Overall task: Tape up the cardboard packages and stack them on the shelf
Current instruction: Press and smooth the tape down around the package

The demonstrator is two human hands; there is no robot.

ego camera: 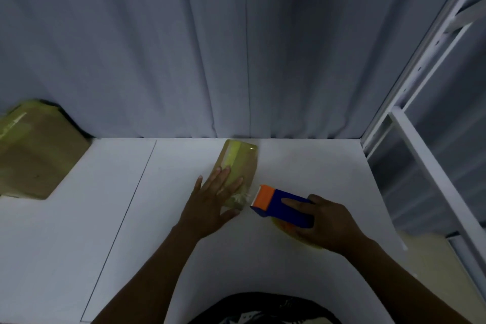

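White table [315, 165], left hand [210, 202] flat on cardboard package [240, 158], right hand [326, 223] gripping tape dispenser [281, 204] just beside, apparently tape-linked.

Packing station: white table [302, 171] backed by grey curtain [236, 60], metal shelf rack [420, 67] off right edge, taped cardboard package [34, 152] at left edge, tape dispenser [278, 205].

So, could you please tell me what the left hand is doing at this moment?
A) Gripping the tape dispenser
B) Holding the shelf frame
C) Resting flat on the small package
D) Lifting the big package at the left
C: the left hand lies with straight fingers on the small package, while the right hand holds the tape dispenser.
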